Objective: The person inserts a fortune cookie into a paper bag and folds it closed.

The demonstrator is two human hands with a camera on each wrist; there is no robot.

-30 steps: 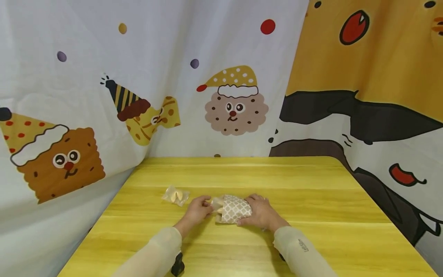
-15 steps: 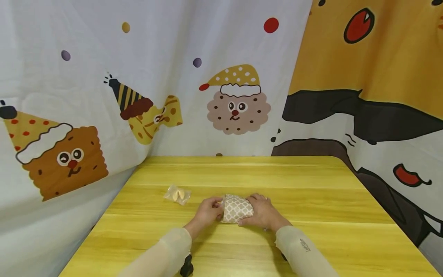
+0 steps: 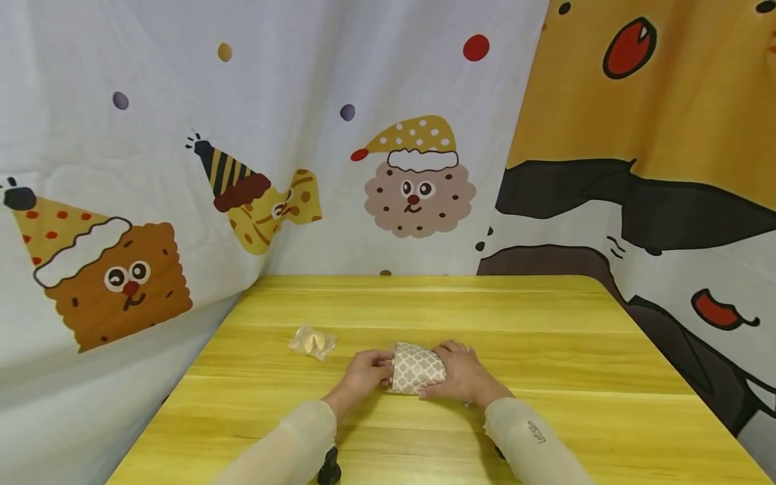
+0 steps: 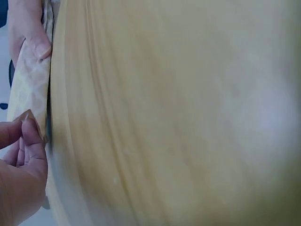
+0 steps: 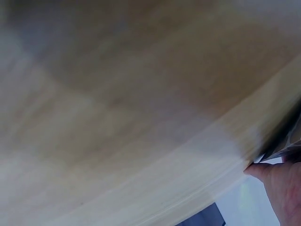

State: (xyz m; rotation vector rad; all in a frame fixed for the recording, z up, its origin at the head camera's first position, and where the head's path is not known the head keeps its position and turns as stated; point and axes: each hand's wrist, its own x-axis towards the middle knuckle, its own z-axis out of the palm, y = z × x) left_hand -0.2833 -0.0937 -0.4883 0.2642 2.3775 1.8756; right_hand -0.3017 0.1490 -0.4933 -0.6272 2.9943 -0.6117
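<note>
On the table lies a beige fabric pouch (image 3: 417,368) with a white lattice pattern. My right hand (image 3: 462,374) grips its right end, thumb along the near side and fingers over the far side. At the pouch's left end is my left hand (image 3: 364,374). In the left wrist view, the thumb and index finger of that left hand (image 4: 26,155) pinch the edge of the pouch (image 4: 30,89); its opening is hidden from the head camera. Left of the hands, a fortune cookie (image 3: 314,343) lies in a clear wrapper.
The yellow wood-grain table (image 3: 485,306) spreads around the hands. Behind it and at its sides hangs a cartoon-printed curtain (image 3: 303,87). A black wrist strap piece (image 3: 329,467) shows under the left sleeve.
A second clear-wrapped cookie, visible at the pouch's left mouth one second ago, is out of sight now. My left hand moved right to the pouch's edge; my right hand kept its grip.
</note>
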